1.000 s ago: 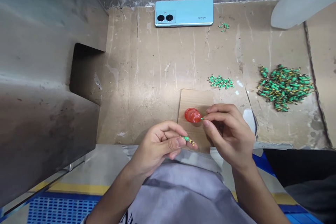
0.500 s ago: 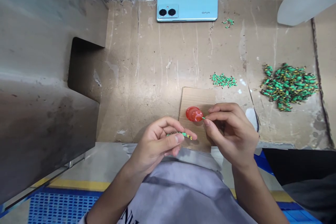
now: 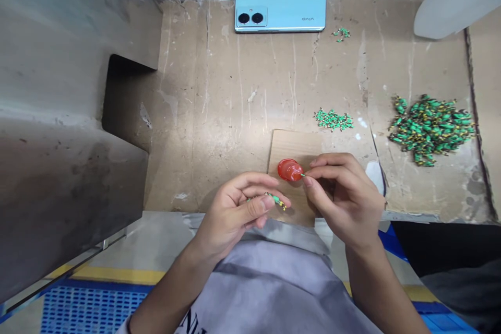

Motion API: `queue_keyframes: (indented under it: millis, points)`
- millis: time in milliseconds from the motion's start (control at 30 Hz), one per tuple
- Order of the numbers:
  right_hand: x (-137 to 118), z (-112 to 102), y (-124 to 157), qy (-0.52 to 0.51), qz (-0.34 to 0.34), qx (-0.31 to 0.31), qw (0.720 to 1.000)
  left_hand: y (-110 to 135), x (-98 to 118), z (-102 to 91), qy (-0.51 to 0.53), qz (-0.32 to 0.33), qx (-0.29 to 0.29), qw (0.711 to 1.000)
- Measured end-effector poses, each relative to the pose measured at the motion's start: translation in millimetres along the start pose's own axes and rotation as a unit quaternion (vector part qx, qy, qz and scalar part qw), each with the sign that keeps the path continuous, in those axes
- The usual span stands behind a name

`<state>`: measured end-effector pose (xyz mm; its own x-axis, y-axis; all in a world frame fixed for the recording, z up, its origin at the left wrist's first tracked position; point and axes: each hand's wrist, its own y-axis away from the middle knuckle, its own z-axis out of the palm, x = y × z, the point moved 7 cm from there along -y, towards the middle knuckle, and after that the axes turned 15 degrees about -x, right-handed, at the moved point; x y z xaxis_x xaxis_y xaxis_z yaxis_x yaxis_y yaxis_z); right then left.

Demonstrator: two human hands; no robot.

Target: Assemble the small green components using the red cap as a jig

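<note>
My left hand [image 3: 245, 203] is closed, thumb against fingers, around several small green pieces with yellow tips [image 3: 278, 201]; part of them is hidden by the thumb. Between the thumb and forefinger of my right hand [image 3: 340, 193] is a tiny green piece [image 3: 303, 175], its end touching or very close to a small red cup [image 3: 290, 170]. The cup lies on its side, on or over a wooden board [image 3: 297, 141]. Just beyond my right hand is a small pile of green pieces [image 3: 333, 119].
A large heap of green and yellow pieces [image 3: 432, 128] lies at the right. At the back are a light blue phone [image 3: 279, 10], a few loose green pieces [image 3: 342, 35] and a whitish container [image 3: 450, 8]. A metal housing [image 3: 70, 141] stands at the left.
My left hand's fingers have shifted slightly and the green pieces in it have tilted a little. My right hand has barely moved at the red cup.
</note>
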<state>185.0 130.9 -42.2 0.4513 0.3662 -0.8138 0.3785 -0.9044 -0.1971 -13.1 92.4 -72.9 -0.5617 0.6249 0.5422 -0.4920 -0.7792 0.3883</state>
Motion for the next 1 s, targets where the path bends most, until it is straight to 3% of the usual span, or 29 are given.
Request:
queue_keyframes:
  millis: [1000]
  points:
    - [-0.3, 0.1, -2.3, 0.003, -0.007, 0.002, 1.000, 0.5, 4.1, -1.1, -0.035, 0.046, 0.036, 0.998]
